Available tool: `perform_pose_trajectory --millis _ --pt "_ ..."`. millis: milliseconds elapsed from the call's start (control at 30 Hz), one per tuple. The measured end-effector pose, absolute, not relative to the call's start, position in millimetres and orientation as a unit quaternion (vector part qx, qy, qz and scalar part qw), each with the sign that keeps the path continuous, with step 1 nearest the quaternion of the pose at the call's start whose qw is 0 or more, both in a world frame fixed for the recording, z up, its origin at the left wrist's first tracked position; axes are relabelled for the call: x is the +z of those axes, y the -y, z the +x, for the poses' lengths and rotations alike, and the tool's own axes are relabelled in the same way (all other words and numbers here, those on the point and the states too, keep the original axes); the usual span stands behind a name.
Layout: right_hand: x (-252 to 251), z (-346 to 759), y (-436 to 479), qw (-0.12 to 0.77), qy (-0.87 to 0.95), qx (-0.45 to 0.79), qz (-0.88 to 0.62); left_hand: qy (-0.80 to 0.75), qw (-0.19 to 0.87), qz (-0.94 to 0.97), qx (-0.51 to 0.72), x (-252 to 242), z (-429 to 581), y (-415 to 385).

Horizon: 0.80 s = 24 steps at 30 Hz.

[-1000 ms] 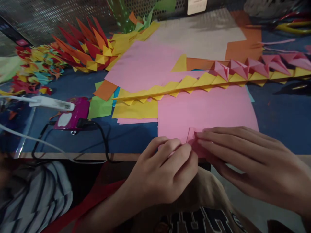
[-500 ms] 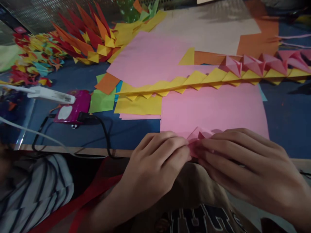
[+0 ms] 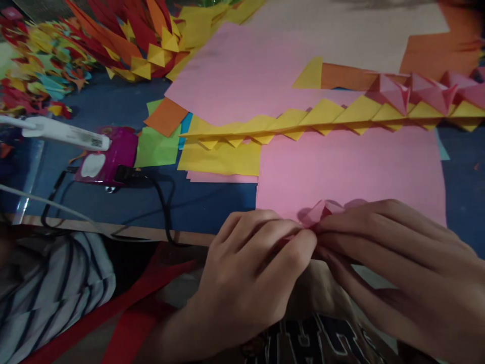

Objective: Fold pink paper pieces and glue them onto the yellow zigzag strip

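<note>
A small folded piece of pink paper (image 3: 315, 214) is pinched between both hands at the table's front edge; much of it is hidden by fingers. My left hand (image 3: 253, 268) has its thumb and curled fingers closed on the piece's left side. From the right, my right hand (image 3: 390, 253) grips it with long fingers pressed together. Under and behind it lies a large pink sheet (image 3: 356, 167). Across that sheet runs a long strip of folded yellow triangles (image 3: 280, 126), with pink folded pieces (image 3: 428, 93) standing along its right part.
At left sits a purple charger block (image 3: 109, 156) with a white plug and black cables. Behind it are a heap of small colourful folded papers (image 3: 45, 71) and a red, orange and yellow spiky paper model (image 3: 140, 45). A striped sleeve (image 3: 71, 293) shows at lower left.
The view has shifted, so table items appear higher up. My left thumb has moved over the pink piece toward the right hand, and both hands still hold it.
</note>
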State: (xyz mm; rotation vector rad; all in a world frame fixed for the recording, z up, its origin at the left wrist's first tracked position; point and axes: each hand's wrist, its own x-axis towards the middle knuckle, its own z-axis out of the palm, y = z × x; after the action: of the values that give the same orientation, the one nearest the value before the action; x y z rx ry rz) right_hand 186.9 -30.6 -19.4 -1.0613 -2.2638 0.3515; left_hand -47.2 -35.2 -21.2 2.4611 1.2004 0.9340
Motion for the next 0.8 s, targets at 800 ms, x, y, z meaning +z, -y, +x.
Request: perform_pose_trajectory --millis 800 --pt "-14 192 35 0.289 0.796 0.196 -0.495 -0.47 0.229 0.79 0.321 -18 -44 40"
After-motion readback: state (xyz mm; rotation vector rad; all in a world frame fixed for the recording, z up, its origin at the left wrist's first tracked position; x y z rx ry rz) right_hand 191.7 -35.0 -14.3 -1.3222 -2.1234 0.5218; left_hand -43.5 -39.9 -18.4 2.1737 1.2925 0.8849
